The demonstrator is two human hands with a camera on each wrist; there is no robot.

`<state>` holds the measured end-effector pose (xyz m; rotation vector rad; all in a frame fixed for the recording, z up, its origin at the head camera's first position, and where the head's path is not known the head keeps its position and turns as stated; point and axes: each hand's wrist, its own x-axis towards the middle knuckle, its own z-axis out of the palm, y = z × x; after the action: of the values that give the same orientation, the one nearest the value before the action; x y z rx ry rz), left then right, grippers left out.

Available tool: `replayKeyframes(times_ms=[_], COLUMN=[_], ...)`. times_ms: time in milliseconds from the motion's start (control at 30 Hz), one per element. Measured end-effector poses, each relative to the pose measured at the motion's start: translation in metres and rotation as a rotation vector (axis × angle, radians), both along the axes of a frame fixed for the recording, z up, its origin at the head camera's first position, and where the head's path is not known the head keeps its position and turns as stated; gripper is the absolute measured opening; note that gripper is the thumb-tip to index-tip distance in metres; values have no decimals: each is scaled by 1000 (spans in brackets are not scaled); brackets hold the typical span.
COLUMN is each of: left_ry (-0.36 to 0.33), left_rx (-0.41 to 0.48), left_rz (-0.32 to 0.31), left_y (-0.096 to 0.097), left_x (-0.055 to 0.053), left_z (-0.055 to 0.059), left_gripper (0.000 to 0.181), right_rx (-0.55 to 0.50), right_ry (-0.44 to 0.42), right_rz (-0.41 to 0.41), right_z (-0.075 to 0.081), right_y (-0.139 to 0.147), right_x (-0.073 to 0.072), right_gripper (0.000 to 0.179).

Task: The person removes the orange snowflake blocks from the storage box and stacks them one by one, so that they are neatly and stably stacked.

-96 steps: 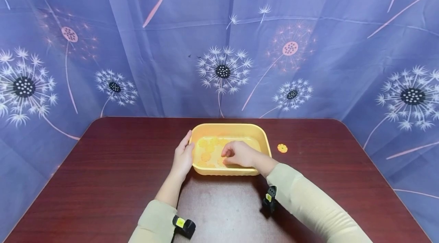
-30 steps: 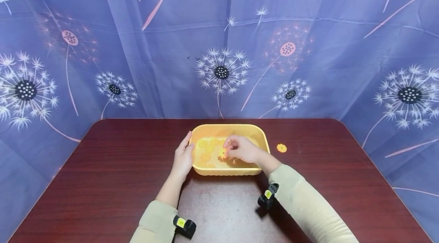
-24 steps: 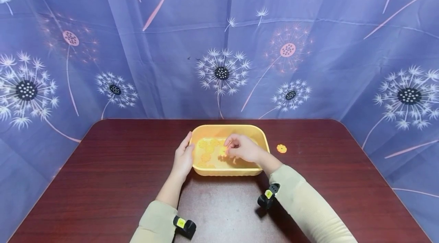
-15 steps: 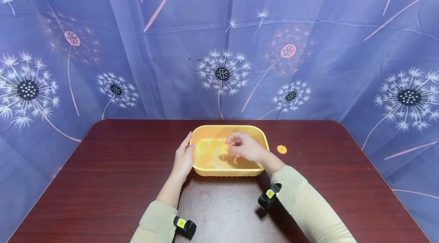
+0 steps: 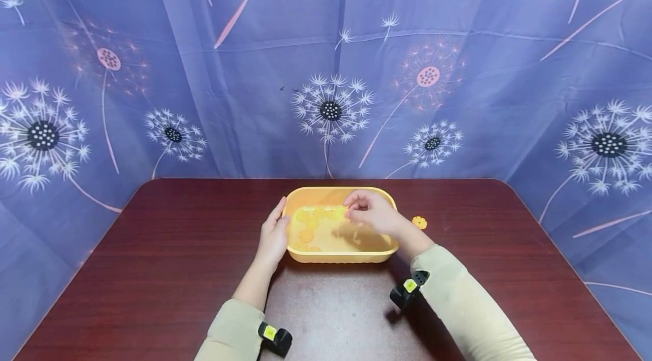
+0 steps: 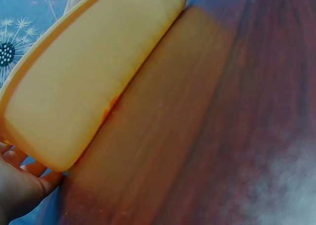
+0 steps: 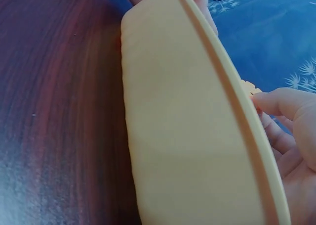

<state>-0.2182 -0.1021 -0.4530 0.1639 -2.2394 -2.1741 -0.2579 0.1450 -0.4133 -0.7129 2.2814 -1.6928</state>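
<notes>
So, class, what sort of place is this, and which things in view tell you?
Probably an indoor recording booth: a bare-topped reddish-brown table, a blue dandelion-print curtain hanging behind and at both sides, and black wrist cameras worn over the sleeves.

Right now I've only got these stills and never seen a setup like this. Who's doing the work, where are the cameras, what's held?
No robot: it's a person using two bare hands. The wide picture comes from a camera on the head, looking forward and down. The other two come from cameras strapped to the wrists, the black units at the sleeves; both mostly show the outside wall of the yellow bin.

The bin stands on a dark red table before a blue patterned curtain. The left hand holds its left end. The right hand, over the bin, pinches a scalloped disc, clearest in the right-wrist picture. More discs lie inside; one loose disc sits on the table, right of the bin.
</notes>
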Motion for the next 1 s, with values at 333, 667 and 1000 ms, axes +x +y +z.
replayKeyframes(times_ms=[333, 667, 1000], left_ry=[-5, 0, -3], left_rx=[6, -15, -8], left_rz=[-6, -6, -4], left_y=[0, -1, 0], left_x=[0, -1, 0], left_z=[-1, -2, -1], left_gripper=[50, 49, 50], right_rx=[57, 15, -58], right_ry=[-21, -40, -32], right_rz=[-83, -124, -152], right_z=[11, 16, 18], right_y=[8, 18, 29], right_x=[3, 6, 6], right_gripper=[24, 28, 26])
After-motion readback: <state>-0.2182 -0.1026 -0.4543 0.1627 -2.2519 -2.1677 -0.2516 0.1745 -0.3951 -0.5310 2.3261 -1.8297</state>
